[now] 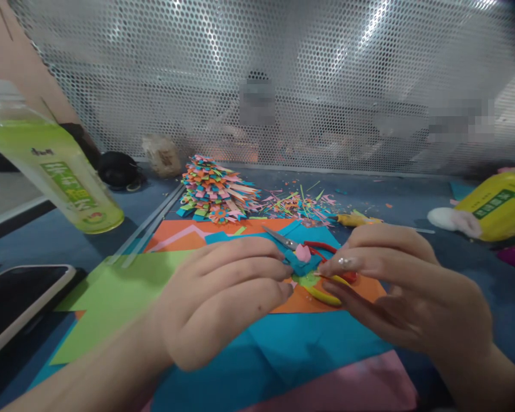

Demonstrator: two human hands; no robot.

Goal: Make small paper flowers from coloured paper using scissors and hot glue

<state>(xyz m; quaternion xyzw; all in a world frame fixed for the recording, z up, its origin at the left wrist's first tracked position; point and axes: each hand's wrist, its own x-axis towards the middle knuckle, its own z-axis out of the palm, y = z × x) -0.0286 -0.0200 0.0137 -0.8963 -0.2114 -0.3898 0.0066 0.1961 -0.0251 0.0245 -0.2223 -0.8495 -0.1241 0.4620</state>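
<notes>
A small layered paper piece [304, 266], blue and light green with a pink bit on top, sits between my two hands. My left hand [227, 292] is closed, its fingertips on the left edge of that piece. My right hand [403, 286], with a sparkling ring or nail ornament, pinches at the piece's right side; what lies between those fingertips is too small to make out. Scissors [283, 237] with red and yellow handles lie just behind and under the paper piece, on orange paper [283, 303]. My fingers partly cover the handles.
Colored sheets, including green [124, 297] and blue [257, 360], cover the table. Behind stand a paper-strip cone [217, 189] and scattered scraps [300, 203]. A drink bottle [55, 166], clear strips [150, 223] and phone [21, 303] are left; a yellow packet [498, 206] is right.
</notes>
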